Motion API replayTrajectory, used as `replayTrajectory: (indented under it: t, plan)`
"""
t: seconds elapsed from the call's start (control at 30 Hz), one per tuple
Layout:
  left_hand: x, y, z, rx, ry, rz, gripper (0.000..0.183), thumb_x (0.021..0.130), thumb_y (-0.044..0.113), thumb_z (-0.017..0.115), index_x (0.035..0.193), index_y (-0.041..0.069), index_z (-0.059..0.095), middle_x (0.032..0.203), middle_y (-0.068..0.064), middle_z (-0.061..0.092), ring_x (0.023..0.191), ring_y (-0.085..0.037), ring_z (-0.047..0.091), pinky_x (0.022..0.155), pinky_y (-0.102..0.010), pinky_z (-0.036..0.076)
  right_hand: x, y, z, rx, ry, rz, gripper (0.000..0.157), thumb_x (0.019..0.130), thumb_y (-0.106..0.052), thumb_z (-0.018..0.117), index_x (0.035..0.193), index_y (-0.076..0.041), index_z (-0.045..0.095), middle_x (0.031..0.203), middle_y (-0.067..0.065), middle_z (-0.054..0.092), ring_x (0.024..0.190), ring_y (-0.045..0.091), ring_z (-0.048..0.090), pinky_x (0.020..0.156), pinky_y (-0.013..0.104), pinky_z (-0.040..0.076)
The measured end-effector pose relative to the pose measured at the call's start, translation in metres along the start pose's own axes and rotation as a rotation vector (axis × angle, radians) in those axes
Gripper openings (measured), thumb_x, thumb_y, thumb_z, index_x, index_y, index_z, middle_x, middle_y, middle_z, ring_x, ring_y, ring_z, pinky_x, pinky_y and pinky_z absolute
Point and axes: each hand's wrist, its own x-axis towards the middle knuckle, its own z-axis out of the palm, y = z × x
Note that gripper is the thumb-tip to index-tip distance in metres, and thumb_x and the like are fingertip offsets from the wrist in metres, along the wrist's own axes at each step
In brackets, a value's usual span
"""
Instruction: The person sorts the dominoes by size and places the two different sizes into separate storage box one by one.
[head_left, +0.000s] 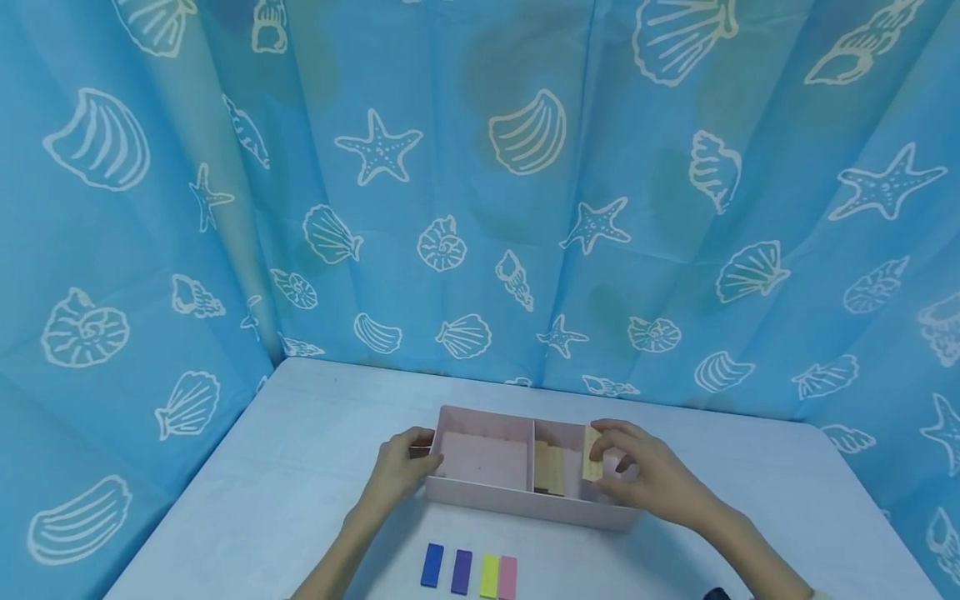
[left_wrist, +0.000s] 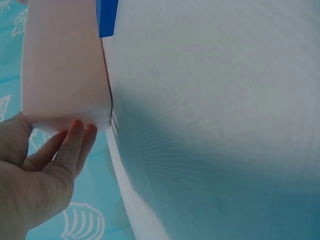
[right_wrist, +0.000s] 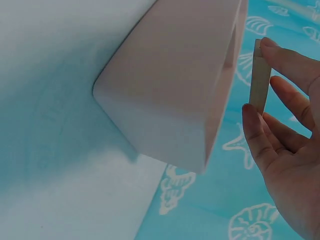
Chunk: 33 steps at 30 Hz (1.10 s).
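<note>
Box: we see the pale pink box (head_left: 517, 500) on the white worktop (head_left: 300, 433), split by a divider (head_left: 533, 458) into two compartments; the right hand masks the right end.
Left hand (head_left: 402, 468): we find its fingers clamped on the box's left end, thumb at the rim; the thumb tip is cut off from view on the left wrist camera.
Right hand (head_left: 651, 477): we find its thumb and fingers clamped on a wooden block (head_left: 592, 454), pinched near its two ends.
Held block position: over the right compartment, clear of the rim in the right wrist view; fingertips cover both ends.
Stored wooden blocks (head_left: 551, 468): beside the divider, in the right compartment; they overlap, so we cannot count them.
Coloured row: in front of the box we list a blue block (head_left: 432, 566), a purple block (head_left: 461, 572), a yellow block (head_left: 490, 576) and a pink block (head_left: 507, 577), the last two side by side.
Dark item (head_left: 717, 594): cut off by the lower edge; we cannot identify it.
</note>
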Motion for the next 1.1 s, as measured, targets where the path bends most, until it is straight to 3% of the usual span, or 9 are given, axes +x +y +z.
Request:
replayTrajectory:
  t: [0.57,0.83,1.1]
  plan:
    - [0.000,-0.001,0.001,0.000,0.000,-0.002,0.038,0.091,0.009,0.067,0.125,-0.007,0.060,0.119,-0.023,0.065,0.110,-0.040,0.063,0.090,-0.049,0.054,0.030,0.023,0.031,0.047,-0.143,0.015,0.026,0.079,-0.019,0.084,0.093,-0.018,0.063,0.139,0.021,0.054,0.122,0.045,0.053,0.078,0.034,0.059]
    - [0.000,-0.001,0.001,-0.003,0.002,-0.001,0.038,0.091,0.009,0.068,0.125,-0.007,0.060,0.119,-0.023,0.065,0.110,-0.040,0.063,0.090,-0.049,0.054,0.037,0.020,0.042,0.014,-0.183,0.012,0.025,0.077,-0.009,0.083,0.094,-0.014,0.065,0.135,0.018,0.056,0.098,0.024,0.060,0.069,0.024,0.055]
    - [-0.001,0.000,0.001,-0.002,0.002,-0.005,0.038,0.091,0.009,0.068,0.125,-0.007,0.060,0.119,-0.023,0.065,0.109,-0.039,0.064,0.089,-0.048,0.055,0.039,0.018,0.049,-0.026,-0.172,0.004,0.027,0.076,-0.008,0.084,0.094,-0.014,0.065,0.128,0.016,0.059,0.086,0.019,0.059,0.069,0.026,0.055]
